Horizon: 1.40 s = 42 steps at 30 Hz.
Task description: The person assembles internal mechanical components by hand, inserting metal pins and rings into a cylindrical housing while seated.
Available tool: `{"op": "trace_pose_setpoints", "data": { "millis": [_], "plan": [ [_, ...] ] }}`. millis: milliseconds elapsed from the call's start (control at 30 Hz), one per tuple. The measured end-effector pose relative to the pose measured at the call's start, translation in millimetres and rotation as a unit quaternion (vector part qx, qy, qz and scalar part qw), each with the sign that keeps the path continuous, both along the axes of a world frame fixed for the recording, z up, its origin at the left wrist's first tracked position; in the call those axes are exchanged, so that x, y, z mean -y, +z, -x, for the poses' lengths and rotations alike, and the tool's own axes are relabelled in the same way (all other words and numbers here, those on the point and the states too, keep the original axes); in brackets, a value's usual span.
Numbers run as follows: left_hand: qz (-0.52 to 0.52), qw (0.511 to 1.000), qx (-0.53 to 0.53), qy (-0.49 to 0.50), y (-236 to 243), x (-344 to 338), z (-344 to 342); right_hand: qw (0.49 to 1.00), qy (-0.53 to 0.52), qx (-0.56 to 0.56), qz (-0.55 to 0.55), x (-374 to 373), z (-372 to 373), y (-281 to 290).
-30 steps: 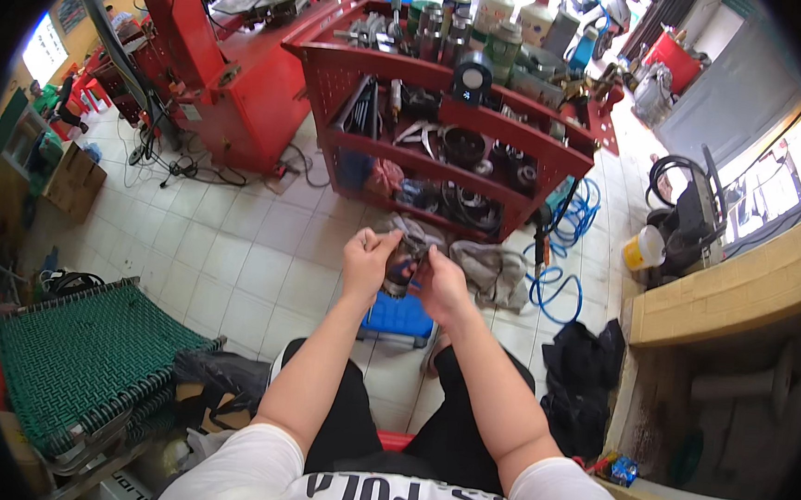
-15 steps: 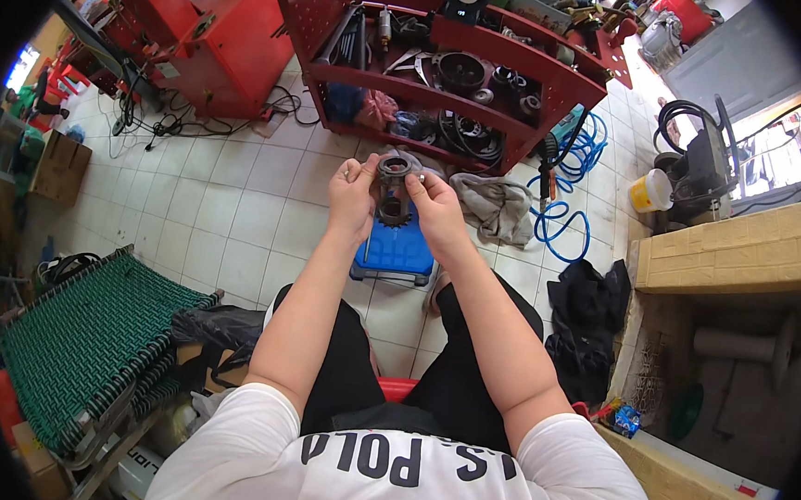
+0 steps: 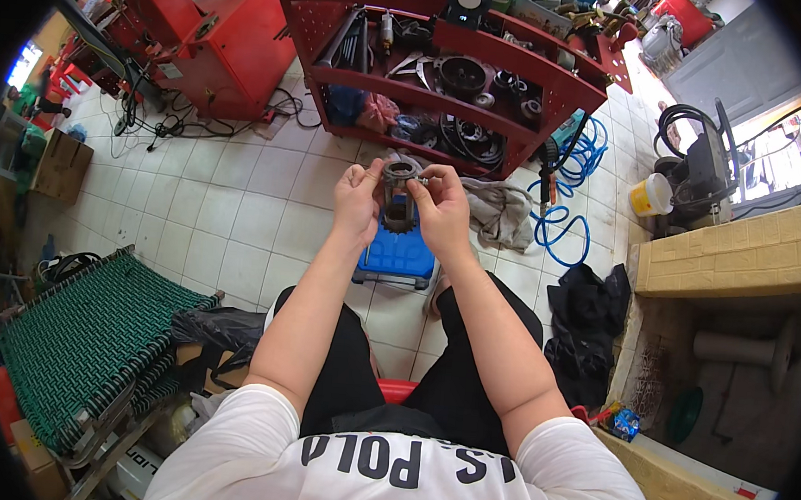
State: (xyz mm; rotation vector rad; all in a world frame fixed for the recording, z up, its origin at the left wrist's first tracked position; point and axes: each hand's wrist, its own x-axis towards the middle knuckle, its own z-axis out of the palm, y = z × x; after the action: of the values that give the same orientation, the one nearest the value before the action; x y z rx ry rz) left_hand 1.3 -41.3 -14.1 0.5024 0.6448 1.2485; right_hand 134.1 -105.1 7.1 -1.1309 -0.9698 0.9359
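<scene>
Between my hands, above a blue plastic case (image 3: 398,255), is a dark metal part (image 3: 399,222) with a round ring at its top, open sides and a toothed lower edge. My left hand (image 3: 357,205) is closed, its thumb and fingers pinching the ring's left side. A thin rod (image 3: 366,255) shows below that hand; whether the hand holds it I cannot tell. On the other side my right hand (image 3: 442,208) is closed with bent fingers and thumb against the ring's right edge. A small shiny piece near those fingertips is too small to name.
Ahead stands a red tool cart (image 3: 412,88) loaded with metal parts. A grey cloth (image 3: 496,210) and a coiled blue hose (image 3: 561,215) lie on the tiles. A green woven folding bed (image 3: 106,341) is at left, black cloth (image 3: 587,309) and a stone-faced ledge (image 3: 735,246) at right.
The metal part has tilted slightly and dropped a little toward me, showing more of its open side. My right hand's fingers have shifted up around the ring; my left hand keeps its pinch.
</scene>
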Motion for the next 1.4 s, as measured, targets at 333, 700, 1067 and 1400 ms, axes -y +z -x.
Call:
{"op": "trace_pose_setpoints", "data": {
  "millis": [333, 700, 1067, 1400],
  "plan": [
    [0.107, 0.994, 0.025, -0.018, -10.5, -6.8, 2.7, 1.000, -0.016, -0.010, -0.018, -3.9, -6.5, 5.2],
    [0.254, 0.930, 0.215, -0.155, -10.8, -3.0, 15.8, 0.991, 0.005, -0.127, 0.046, -5.6, -14.7, 7.7],
    [0.256, 0.875, 0.223, -0.343, 19.7, 2.9, 13.0, 0.998, 0.006, -0.045, 0.052, -6.6, -12.4, 2.8],
    [0.208, 0.934, 0.034, -0.287, 19.3, 7.0, 7.2, 0.993, 0.011, 0.118, -0.009, -6.3, -15.3, -9.9]
  ]
}}
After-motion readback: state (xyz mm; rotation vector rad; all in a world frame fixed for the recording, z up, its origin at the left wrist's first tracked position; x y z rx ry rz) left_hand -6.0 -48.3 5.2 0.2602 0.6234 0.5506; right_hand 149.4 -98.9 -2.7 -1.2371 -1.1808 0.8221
